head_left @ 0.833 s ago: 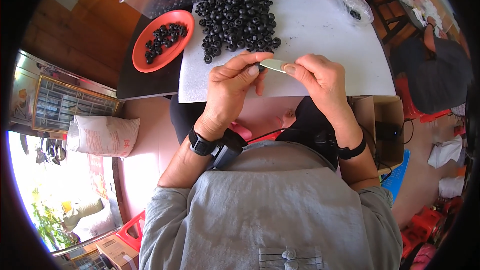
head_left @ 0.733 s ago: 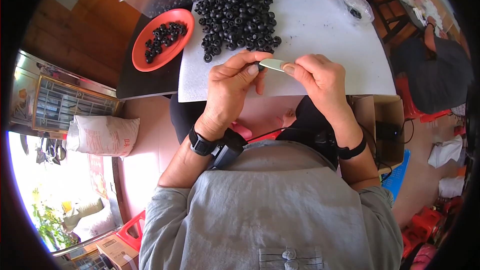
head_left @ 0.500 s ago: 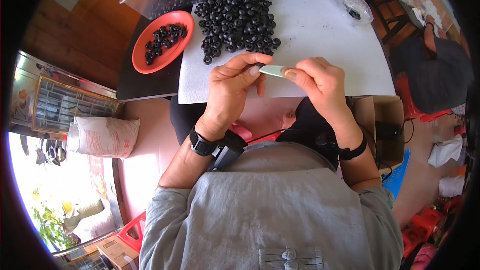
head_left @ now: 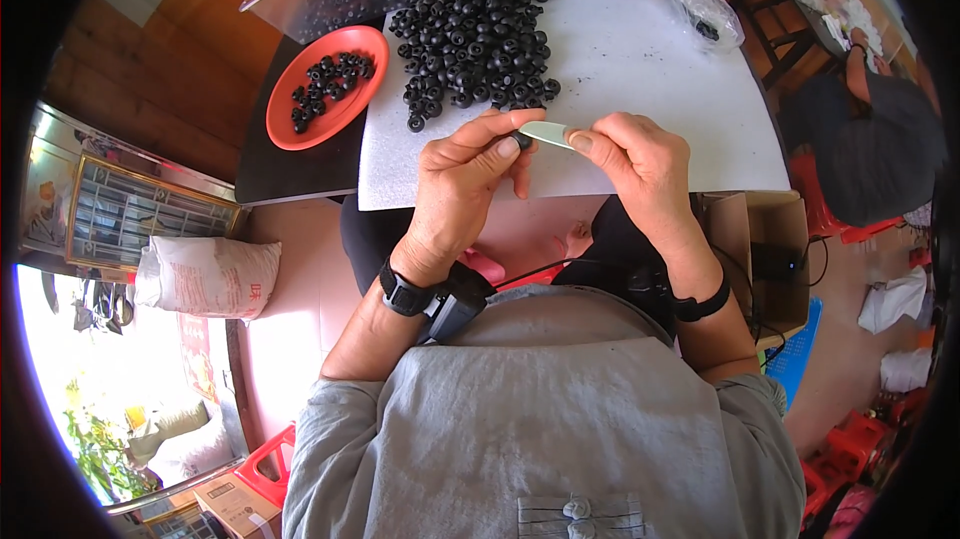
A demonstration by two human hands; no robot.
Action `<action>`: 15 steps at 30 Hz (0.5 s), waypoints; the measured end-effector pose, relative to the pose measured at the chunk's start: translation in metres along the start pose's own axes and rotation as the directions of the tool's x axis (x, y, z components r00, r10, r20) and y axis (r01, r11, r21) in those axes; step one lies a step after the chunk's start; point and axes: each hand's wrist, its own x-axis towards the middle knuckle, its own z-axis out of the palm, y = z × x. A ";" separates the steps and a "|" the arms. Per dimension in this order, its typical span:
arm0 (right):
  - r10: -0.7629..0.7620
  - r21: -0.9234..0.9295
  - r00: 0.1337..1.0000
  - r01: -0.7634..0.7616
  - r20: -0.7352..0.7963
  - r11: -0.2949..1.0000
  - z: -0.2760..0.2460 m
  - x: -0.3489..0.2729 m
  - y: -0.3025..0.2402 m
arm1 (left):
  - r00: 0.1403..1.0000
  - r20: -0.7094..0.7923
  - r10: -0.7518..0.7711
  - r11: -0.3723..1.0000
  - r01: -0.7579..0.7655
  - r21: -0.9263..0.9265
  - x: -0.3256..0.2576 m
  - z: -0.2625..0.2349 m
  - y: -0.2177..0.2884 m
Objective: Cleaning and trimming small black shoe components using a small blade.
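- Okay, clock is centred on the black piece [head_left: 523,141], pinched in the left hand's [head_left: 455,161] fingertips, out over the near part of the white sheet [head_left: 650,109].
- Left hand: thumb and forefinger closed on the piece, gap only as wide as the piece; other fingers loosely curled under, partly hidden.
- Right hand [head_left: 640,154], at about 3: thumb and bent forefinger clamped on the pale green blade [head_left: 546,133], tip pointing to 9.
- Change: half a second ago the blade lay nearly level across the near side of the piece. Now its tip sits higher, up by the left forefinger, and more of the piece shows below it, toward 6.
- Meaning, my read: blade is being worked around the piece, this one not finished. Exact contact is hidden by fingers; can't tell if the edge bites.
- Both hands hold the same grips as before; no swap of piece.
- Pile of black pieces [head_left: 480,49] at 11 to 12 looks unchanged; same for the small batch [head_left: 328,84] in the orange-red plate [head_left: 352,111] at 9 to 10, set on the dark counter [head_left: 320,167].
- Clear plastic bag [head_left: 708,1], few dark bits inside, at about 2.
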 end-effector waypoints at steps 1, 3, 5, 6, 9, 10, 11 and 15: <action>0.000 0.000 1.000 0.000 0.000 1.000 0.000 0.000 0.000 | 1.000 0.006 0.004 1.000 -0.004 0.002 0.000 0.000 0.000; -0.020 -0.011 1.000 0.020 0.000 1.000 0.000 0.000 0.000 | 1.000 0.012 0.009 1.000 -0.009 0.006 0.000 0.000 0.000; -0.033 -0.020 0.999 0.034 0.004 0.999 -0.001 0.000 -0.001 | 0.999 0.019 0.032 0.999 -0.032 -0.008 0.000 -0.002 -0.003; -0.046 -0.030 0.999 0.046 0.009 0.998 -0.001 0.000 -0.001 | 0.999 0.017 0.032 0.999 -0.032 -0.005 0.000 -0.001 -0.002; -0.078 -0.064 0.997 0.078 0.002 0.995 0.000 0.000 0.001 | 0.999 0.005 0.032 0.999 -0.032 0.003 0.001 0.002 -0.001; -0.080 -0.060 0.997 0.080 0.002 0.995 0.000 0.000 0.000 | 0.999 0.006 0.038 0.999 -0.038 -0.010 0.001 0.003 -0.001; -0.090 -0.074 0.996 0.089 -0.002 0.993 0.000 0.000 0.000 | 0.999 0.008 0.044 0.999 -0.044 -0.023 0.001 0.003 -0.001; -0.166 -0.145 0.986 0.166 0.014 0.975 0.001 0.000 -0.002 | 0.999 -0.008 0.050 0.998 -0.051 -0.027 0.001 0.003 -0.001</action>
